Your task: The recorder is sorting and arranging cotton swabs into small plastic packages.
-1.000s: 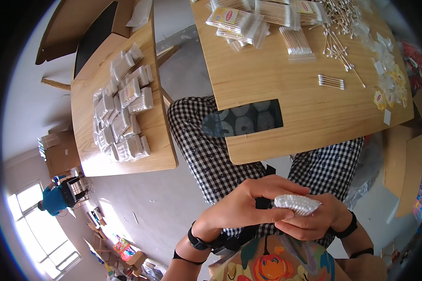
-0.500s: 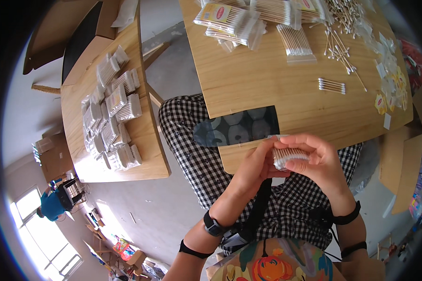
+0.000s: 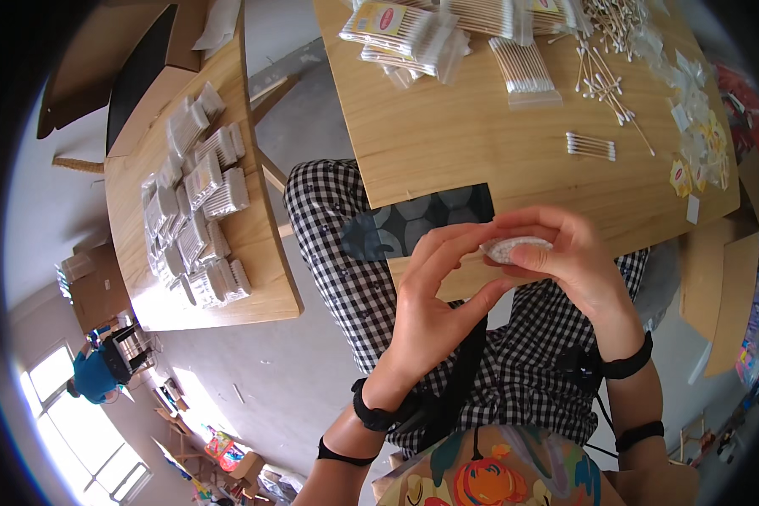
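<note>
A bundle of cotton swabs (image 3: pixel 504 247) sits between the thumb and fingers of my right hand (image 3: pixel 584 266), its white cotton tips facing me. Whether a bag encloses it I cannot make out. Beside it, my left hand (image 3: pixel 434 295) is open in a curve, thumb apart from fingers. Its fingertips come close to the bundle's far side; contact is unclear. Both hands are over my lap at the table's near edge. Beyond them lie a small row of loose swabs (image 3: pixel 591 147) and a clear bag of swabs (image 3: pixel 524 69).
Filled swab bags (image 3: pixel 396 32) are stacked at the table's far left, with loose swabs (image 3: pixel 613 25) heaped farther right. Yellow cards (image 3: pixel 707 156) and clear bags line the right edge. Many packed bags (image 3: pixel 198 198) cover the left table (image 3: pixel 266 291). A person (image 3: pixel 95 377) is in the background.
My left hand has loosened and spread from the bundle. My right hand has raised the bundle slightly and tilted it, so its tips now face me.
</note>
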Available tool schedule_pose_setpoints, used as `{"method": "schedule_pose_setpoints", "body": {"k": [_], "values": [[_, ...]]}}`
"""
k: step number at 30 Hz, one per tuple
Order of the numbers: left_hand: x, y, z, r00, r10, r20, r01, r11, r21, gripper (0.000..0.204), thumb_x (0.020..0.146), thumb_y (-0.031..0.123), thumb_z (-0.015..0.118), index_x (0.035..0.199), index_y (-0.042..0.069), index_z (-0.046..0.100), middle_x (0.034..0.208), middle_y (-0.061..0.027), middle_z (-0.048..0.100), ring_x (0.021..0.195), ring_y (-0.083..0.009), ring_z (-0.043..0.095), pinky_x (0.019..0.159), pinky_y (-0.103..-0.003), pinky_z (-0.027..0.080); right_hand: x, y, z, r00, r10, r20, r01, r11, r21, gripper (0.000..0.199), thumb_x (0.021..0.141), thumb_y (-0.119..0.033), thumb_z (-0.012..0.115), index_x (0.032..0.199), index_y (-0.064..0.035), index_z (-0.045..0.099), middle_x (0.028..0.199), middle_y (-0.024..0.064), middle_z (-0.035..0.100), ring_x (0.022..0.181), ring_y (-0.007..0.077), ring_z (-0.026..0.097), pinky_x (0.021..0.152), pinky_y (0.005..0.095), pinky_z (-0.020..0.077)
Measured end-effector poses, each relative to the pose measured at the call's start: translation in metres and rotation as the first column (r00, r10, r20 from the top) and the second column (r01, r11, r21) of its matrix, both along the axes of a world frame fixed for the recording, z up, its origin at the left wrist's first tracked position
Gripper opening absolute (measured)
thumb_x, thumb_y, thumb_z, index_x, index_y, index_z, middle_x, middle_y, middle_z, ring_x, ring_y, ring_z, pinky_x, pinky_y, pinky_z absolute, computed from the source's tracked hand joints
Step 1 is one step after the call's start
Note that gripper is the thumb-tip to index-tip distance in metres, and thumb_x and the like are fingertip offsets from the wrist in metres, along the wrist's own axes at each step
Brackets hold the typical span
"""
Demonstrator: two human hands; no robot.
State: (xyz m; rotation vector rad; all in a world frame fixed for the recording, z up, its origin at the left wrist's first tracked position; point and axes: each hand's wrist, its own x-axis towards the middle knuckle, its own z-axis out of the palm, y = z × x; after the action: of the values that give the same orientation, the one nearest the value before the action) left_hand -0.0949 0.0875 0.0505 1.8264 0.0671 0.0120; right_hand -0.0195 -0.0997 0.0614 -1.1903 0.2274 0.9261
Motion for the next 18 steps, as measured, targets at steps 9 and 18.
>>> {"method": "schedule_pose_setpoints", "body": {"k": [9,18], "values": [[-0.0020,-0.0039,-0.0069,0.989,-0.044,-0.139,0.006,0.965,-0.261,0.028,0.089,0.002,0.074,0.117,0.000,0.072,0.119,-0.0094,0.068,0.098,-0.0121,0.064,0.075,-0.024,0.052,-0.0088,-0.0033,-0.0042,0.994,0.040,0.099,-0.042,0.999,0.024,0.043,0.092,-0.004,0.072,0.130,0.0078,0.057,0.122,0.0167,0.067,0.111,0.0197,0.067,0.092,0.0321,0.0594],[0.0015,-0.0103,-0.0060,0.942,0.012,-0.334,-0.169,0.880,-0.444,0.021,0.093,0.005,0.071,0.113,-0.002,0.073,0.116,-0.0101,0.070,0.100,-0.0140,0.066,0.079,-0.024,0.057,-0.0079,-0.0080,-0.0090,0.993,0.039,0.107,-0.049,0.995,0.086,0.037,0.101,-0.011,0.060,0.133,0.0072,0.056,0.123,0.0152,0.066,0.111,0.0211,0.066,0.094,0.0348,0.0600]]}}
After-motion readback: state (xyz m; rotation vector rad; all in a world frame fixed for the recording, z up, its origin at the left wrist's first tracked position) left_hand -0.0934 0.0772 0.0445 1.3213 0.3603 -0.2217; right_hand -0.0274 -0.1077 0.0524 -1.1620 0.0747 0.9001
